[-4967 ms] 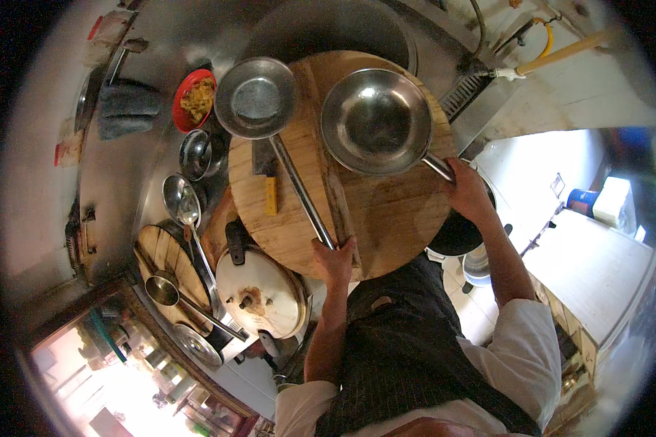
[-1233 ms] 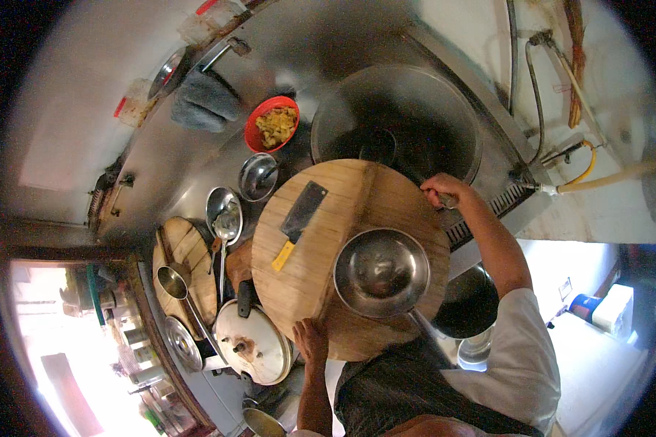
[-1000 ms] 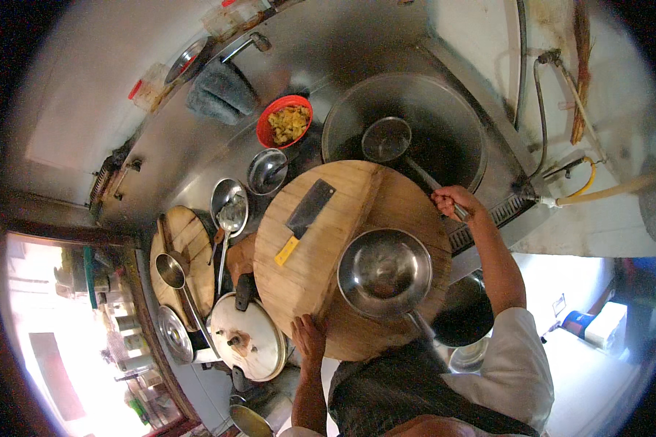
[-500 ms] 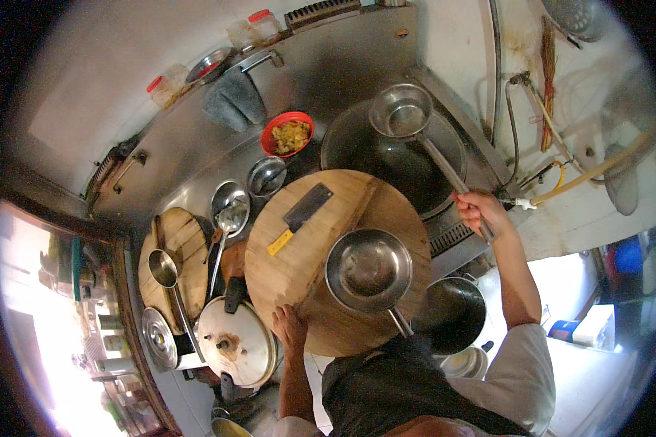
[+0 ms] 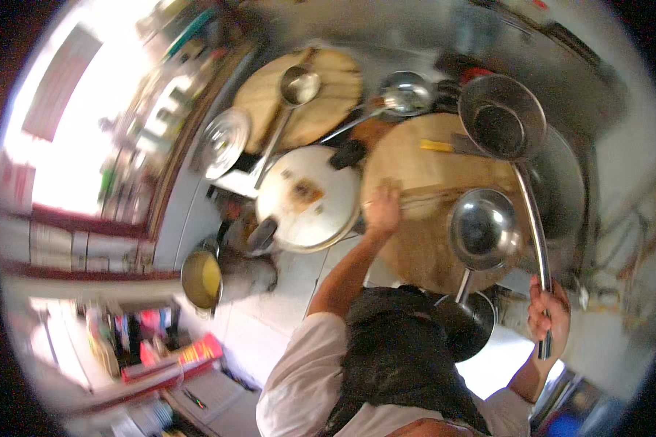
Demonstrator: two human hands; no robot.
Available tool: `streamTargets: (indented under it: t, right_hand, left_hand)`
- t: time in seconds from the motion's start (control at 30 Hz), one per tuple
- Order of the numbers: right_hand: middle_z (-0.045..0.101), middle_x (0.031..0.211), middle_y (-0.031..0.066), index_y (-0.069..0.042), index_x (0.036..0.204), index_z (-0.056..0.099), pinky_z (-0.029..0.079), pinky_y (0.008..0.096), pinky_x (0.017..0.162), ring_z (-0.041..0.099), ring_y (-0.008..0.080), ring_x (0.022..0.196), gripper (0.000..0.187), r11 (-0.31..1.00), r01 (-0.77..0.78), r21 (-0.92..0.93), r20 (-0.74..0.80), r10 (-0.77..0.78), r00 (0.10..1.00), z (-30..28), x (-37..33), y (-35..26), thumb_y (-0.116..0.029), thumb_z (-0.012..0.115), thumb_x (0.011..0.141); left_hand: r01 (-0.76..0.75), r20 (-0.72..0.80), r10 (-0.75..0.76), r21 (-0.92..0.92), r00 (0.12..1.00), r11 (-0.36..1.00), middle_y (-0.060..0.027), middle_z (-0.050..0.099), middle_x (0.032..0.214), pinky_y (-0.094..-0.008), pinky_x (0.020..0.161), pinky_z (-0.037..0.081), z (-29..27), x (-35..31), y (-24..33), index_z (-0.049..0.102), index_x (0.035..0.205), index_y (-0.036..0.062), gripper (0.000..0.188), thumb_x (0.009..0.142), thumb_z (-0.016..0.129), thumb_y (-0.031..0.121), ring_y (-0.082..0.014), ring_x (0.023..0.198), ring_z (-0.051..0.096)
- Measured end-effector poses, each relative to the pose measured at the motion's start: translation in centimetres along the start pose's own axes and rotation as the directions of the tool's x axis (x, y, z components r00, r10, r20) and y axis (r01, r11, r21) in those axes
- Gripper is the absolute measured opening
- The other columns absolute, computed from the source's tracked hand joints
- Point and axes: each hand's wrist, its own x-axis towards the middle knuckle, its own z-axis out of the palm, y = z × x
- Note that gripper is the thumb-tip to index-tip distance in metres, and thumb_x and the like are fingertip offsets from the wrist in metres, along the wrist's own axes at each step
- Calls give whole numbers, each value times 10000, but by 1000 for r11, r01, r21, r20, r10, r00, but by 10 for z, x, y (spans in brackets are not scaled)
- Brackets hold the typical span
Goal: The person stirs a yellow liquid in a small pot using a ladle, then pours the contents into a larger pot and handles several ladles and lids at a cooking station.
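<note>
Right hand (image 5: 549, 312): grip closed, fingers wrapped round the lower handle of a long-handled metal ladle (image 5: 501, 116). We note its deep round bowl out ahead, in view over the far right side of a round wooden board (image 5: 434, 247) and the near part of a wide dark vessel (image 5: 561, 186). Left hand (image 5: 383, 211): grip loose, fingers laid out over the board's left edge; we see nothing clasped in it.

On the board we record a cleaver (image 5: 436, 146), yellow handle to the left, blade partly covered by the ladle bowl. Nearer us lies a frying pan (image 5: 482, 229), its handle jutting past the rim toward the dark apron (image 5: 408, 349).

Left of the board: a white round lid (image 5: 299, 211) with black handles. Farther off, a smaller wooden board (image 5: 335, 80) carrying a second ladle (image 5: 299, 85); just beside it, a shiny metal lid (image 5: 224, 143). Motion blur softens much of the scene.
</note>
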Motion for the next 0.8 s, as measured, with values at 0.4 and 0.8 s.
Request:
streamTargets:
  t: [0.4,0.8]
  right_hand:
    - [371,592,-4,-36,1055,399,325,220,259,333,64,328,294,762,-234,-604,357,521,775,208,72,96,-148,526,814]
    - [413,497,25,-31,829,408,350,274,307,402,121,340,115,547,178,-818,569,725,387,439,115,333,-97,500,815]
  left_hand:
    - [56,-404,-296,-510,866,859,-204,466,1067,-425,846,393,8,-196,-96,479,1055,8,347,714,519,56,-374,1017,439]
    - [908,252,-931,-391,263,151,-233,566,803,-469,687,471,239,-529,-129,514,797,-31,194,667,544,110,-380,763,560]
